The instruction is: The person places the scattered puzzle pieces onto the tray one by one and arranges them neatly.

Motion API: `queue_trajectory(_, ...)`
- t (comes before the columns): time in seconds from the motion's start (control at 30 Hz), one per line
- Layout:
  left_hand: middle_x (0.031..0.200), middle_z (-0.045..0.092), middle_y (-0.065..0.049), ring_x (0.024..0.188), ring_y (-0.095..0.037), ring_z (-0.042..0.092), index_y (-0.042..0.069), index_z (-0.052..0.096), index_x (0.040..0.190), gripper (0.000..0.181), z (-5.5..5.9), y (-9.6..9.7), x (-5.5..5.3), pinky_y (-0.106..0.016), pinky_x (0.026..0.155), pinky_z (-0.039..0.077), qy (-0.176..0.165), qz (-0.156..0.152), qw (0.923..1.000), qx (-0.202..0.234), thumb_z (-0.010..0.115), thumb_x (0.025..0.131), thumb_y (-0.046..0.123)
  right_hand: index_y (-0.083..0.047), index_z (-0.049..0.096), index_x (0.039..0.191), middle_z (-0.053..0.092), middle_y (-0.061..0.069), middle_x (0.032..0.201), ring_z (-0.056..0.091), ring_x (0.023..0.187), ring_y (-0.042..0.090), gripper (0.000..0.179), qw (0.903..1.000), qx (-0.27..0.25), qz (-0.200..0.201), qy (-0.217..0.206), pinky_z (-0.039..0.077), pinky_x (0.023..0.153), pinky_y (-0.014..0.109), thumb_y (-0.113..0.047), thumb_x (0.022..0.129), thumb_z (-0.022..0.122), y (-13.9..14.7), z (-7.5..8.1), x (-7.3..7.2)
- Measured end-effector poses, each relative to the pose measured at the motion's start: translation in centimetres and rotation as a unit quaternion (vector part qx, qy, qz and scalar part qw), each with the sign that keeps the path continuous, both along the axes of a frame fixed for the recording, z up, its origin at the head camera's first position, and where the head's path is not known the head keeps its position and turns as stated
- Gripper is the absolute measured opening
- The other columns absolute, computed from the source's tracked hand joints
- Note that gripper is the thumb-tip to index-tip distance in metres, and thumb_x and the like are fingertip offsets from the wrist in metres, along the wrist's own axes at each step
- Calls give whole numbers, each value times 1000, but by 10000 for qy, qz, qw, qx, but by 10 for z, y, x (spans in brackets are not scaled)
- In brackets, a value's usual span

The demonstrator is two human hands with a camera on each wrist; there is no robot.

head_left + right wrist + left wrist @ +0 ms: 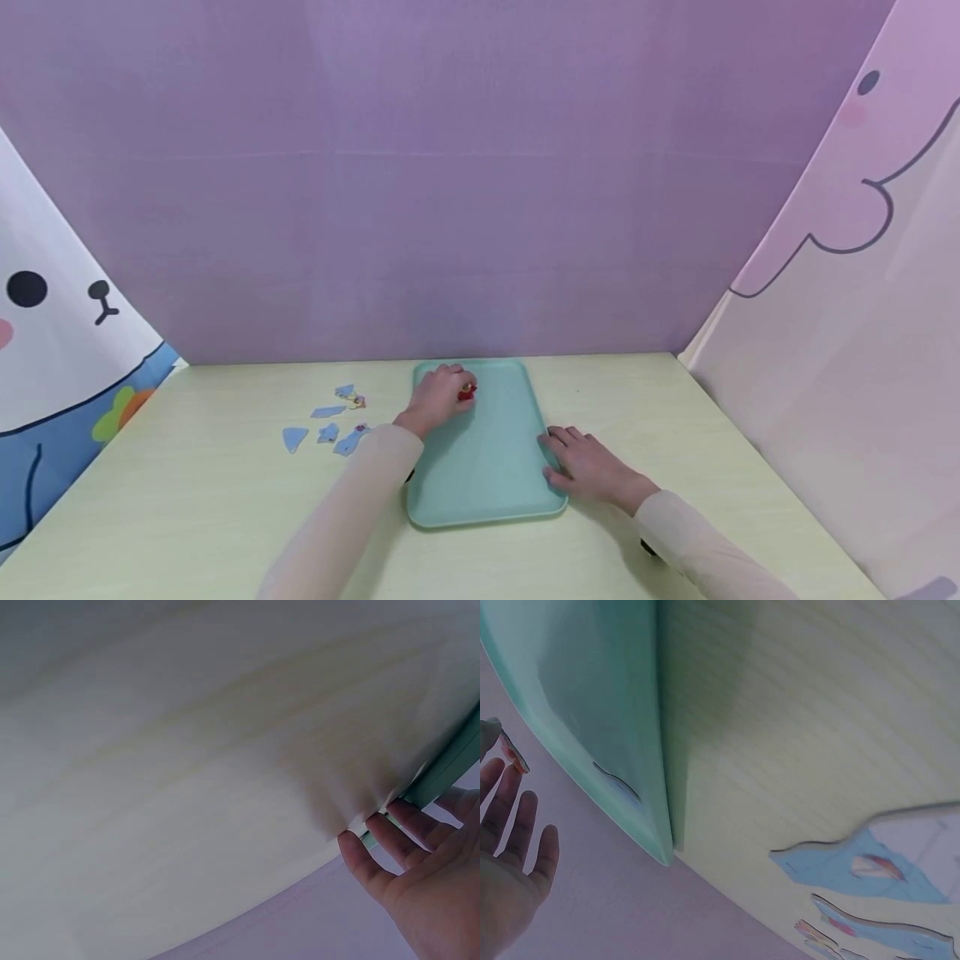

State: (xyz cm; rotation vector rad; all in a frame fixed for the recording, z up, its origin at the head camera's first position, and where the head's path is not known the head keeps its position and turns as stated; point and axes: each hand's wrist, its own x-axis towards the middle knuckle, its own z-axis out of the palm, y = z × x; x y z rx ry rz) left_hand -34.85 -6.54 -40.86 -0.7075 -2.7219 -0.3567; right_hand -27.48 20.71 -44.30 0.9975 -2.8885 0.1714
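My left hand [437, 400] is over the far left part of a mint-green tray [498, 450]. Between its thumb and index finger it pinches a small flat puzzle piece [513, 753] with red print; the other fingers are spread. Another thin piece [617, 782] lies inside the tray in the left wrist view, hidden in the head view. My right hand [594, 467] rests at the tray's right side, its fingertips touching the rim and holding nothing.
Several light-blue printed puzzle pieces [327, 433] lie loose on the pale wooden table [225, 500], left of the tray. A purple cloth wall [480, 208] stands behind the table, with printed cloth panels [847, 350] at both sides.
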Motion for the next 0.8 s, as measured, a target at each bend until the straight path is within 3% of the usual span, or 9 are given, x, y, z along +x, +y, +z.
queue_trajectory(0.8, 97, 59, -1, 92, -21, 54, 15, 65, 104, 26, 7, 23, -14, -38, 81, 47, -97, 236, 9996, -71, 69, 81, 26, -4, 47, 129, 48, 17, 130, 46, 118, 32, 49, 9998, 29, 75, 194, 44, 87, 51, -34, 90, 50, -2, 1, 1)
